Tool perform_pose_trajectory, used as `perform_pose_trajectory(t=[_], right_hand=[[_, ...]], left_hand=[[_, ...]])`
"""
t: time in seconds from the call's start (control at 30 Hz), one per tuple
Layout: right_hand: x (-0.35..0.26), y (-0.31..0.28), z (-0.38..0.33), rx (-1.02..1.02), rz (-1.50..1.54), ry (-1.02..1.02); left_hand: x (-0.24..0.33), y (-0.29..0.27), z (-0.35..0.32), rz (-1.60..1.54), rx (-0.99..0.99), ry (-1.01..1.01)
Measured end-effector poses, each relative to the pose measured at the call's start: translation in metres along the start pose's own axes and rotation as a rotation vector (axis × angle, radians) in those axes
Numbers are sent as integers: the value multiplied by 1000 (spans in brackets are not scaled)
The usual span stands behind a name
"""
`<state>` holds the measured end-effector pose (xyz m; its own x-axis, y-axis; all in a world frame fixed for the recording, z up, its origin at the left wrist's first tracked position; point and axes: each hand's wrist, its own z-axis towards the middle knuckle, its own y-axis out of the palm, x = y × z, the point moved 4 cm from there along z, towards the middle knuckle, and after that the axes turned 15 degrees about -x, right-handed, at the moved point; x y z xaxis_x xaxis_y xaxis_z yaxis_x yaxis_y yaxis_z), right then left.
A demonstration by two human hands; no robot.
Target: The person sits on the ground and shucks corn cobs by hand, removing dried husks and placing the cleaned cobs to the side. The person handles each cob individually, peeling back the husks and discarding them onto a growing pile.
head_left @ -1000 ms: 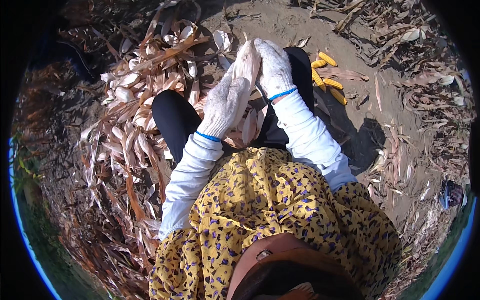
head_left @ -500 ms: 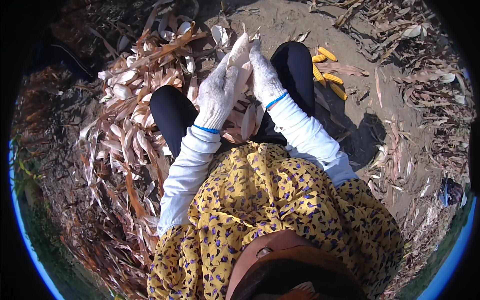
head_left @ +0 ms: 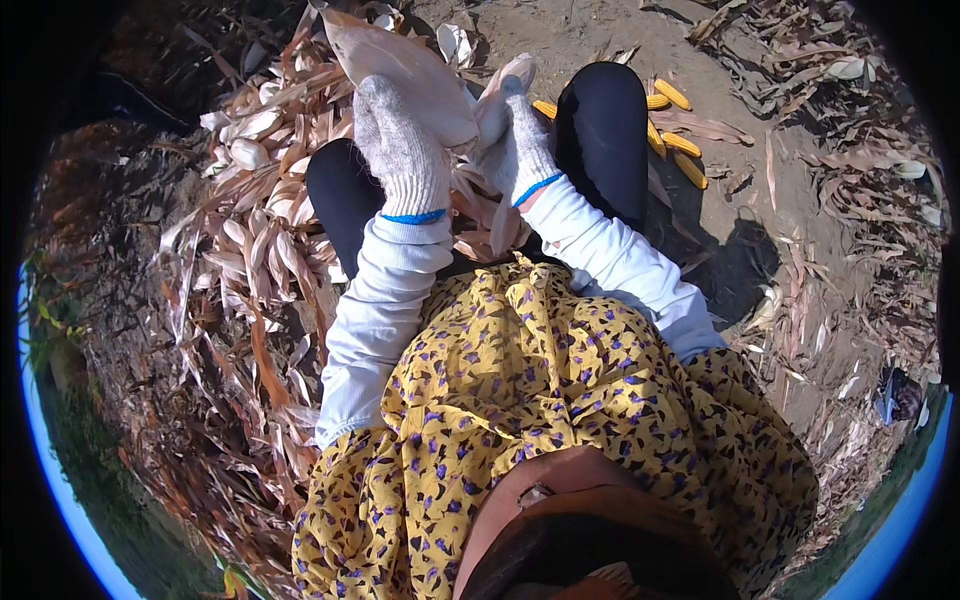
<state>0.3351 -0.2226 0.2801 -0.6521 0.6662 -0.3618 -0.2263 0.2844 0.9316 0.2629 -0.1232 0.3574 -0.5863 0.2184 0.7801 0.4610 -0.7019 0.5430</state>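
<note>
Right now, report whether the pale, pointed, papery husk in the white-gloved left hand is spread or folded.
Spread: the husk shows one broad face beyond the left hand.

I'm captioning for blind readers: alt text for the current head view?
Left hand, in a soiled white knit glove, holds a broad, pale, dry corn husk; the similarly gloved right hand holds more pale husk. Yellow corn cobs lie on brown soil right of the black-clad right knee; a tan husk heap lies left.
</note>
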Motion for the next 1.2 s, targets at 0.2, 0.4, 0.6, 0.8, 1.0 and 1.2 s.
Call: perform_pose_trajectory(t=[0.2, 0.4, 0.6, 0.8, 1.0, 1.2], right_hand=[[-18, 1, 9, 113, -218, -120], [-22, 29, -4, 162, -549, -241], [-22, -37, 26, -99, -740, -63], [-6, 12, 11, -21, -75, 124], [-19, 21, 3, 18, -153, -82], [-73, 19, 4, -346, -161, -5]], left_hand=[[-10, -6, -2, -307, -272, -160], [-54, -18, -16, -338, -231, -479], [9, 29, -28, 317, -296, -64], [-9, 24, -19, -439, -123, -277], [-7, 22, -15, -763, 130, -390], [0, -26, 5, -561, 24, -376]])
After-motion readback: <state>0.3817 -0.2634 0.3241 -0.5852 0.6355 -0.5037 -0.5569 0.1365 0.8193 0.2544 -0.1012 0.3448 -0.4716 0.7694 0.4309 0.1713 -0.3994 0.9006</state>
